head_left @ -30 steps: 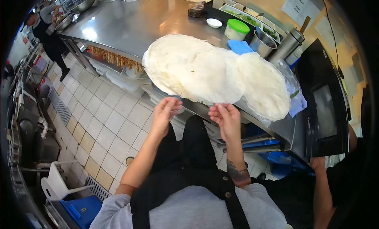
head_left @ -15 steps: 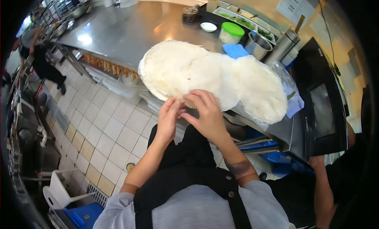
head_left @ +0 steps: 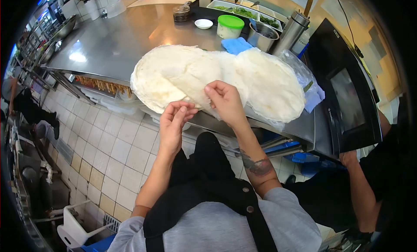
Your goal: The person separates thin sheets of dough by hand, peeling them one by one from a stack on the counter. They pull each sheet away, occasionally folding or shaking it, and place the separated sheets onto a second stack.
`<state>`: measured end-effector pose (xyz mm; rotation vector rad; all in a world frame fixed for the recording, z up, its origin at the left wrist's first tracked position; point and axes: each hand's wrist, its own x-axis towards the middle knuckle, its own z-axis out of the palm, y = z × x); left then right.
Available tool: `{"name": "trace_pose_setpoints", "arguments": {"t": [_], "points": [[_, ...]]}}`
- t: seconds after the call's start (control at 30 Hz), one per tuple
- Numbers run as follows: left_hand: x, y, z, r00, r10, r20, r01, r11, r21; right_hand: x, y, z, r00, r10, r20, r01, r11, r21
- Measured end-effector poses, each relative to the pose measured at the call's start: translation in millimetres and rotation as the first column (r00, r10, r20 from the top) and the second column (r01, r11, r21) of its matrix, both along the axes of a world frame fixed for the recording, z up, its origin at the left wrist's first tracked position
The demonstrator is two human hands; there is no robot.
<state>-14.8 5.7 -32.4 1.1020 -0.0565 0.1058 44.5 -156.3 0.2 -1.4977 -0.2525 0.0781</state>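
Note:
Two overlapping piles of thin, round, pale dough wrappers lie on the steel counter, a left pile (head_left: 156,65) and a right pile (head_left: 271,84) resting on clear plastic. My right hand (head_left: 226,103) pinches the near edge of the top wrapper (head_left: 191,80) on the left pile, and part of that sheet is raised from those below. At the same pile's front edge, my left hand (head_left: 176,119) has thumb and fingertips pinched together on wrapper edge. Exactly how many sheets lie between the fingers is hidden.
Behind the piles are a blue cloth (head_left: 236,45), a green-lidded tub (head_left: 230,27), a white dish (head_left: 203,24) and a steel pot (head_left: 263,37). A black microwave (head_left: 347,91) stands at right, near another person's arm (head_left: 358,182). Another person (head_left: 28,104) is far left.
My hands have moved apart, the right one rising with the wrapper's edge, which now lifts off the left pile. The view has shifted, and the person at far left appears nearer the frame's edge.

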Motion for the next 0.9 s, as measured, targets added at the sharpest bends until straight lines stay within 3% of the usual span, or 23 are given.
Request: {"name": "trace_pose_setpoints", "arguments": {"t": [0.1, 0.13, 0.2, 0.23, 0.33, 0.5, 0.63, 0.8, 0.9], "points": [[-1.1, -3.1, 8.6, 1.0, 0.018, -0.022, -0.021, 0.99, -0.138, -8.9, 6.0, -6.8, 0.964, 0.105, 0.243, -0.089, 0.993, -0.075], [-2.8, -3.1, 13.3, 0.998, 0.02, -0.064, -0.032, 0.981, -0.191, -12.6, 2.3, -2.2, 0.91, 0.226, 0.348, -0.165, 0.966, -0.198], [-5.8, -1.5, 21.1, 0.989, 0.022, -0.145, -0.065, 0.953, -0.296, -15.3, -0.5, 2.3, 0.869, 0.257, 0.423, -0.109, 0.933, -0.343], [-5.3, 0.5, 16.3, 0.987, 0.019, -0.162, -0.063, 0.961, -0.271, -16.7, -0.7, 3.7, 0.845, 0.277, 0.457, -0.076, 0.909, -0.41], [-2.0, 4.7, 0.1, 0.982, 0.001, -0.19, -0.044, 0.975, -0.219, -20.7, 0.9, 7.9, 0.973, 0.174, 0.152, -0.109, 0.926, -0.362], [-8.1, 0.9, -17.0, 0.982, -0.065, -0.177, 0.026, 0.976, -0.216, -20.6, 8.6, 7.1, 0.907, 0.146, 0.395, 0.04, 0.904, -0.425], [-6.8, -3.4, -18.0, 0.993, 0.06, -0.105, -0.068, 0.995, -0.075, -20.7, 14.6, 2.4, 0.807, 0.146, 0.573, 0.178, 0.864, -0.471], [-3.1, 2.1, -20.2, 0.995, 0.098, 0.005, -0.097, 0.976, 0.197, -16.2, 13.3, -1.0, 0.819, 0.152, 0.553, 0.165, 0.861, -0.481], [-3.0, 1.7, -27.5, 0.994, 0.101, 0.038, -0.107, 0.968, 0.229, -15.6, 13.4, 0.7, 0.805, 0.171, 0.569, 0.171, 0.851, -0.497]]}}
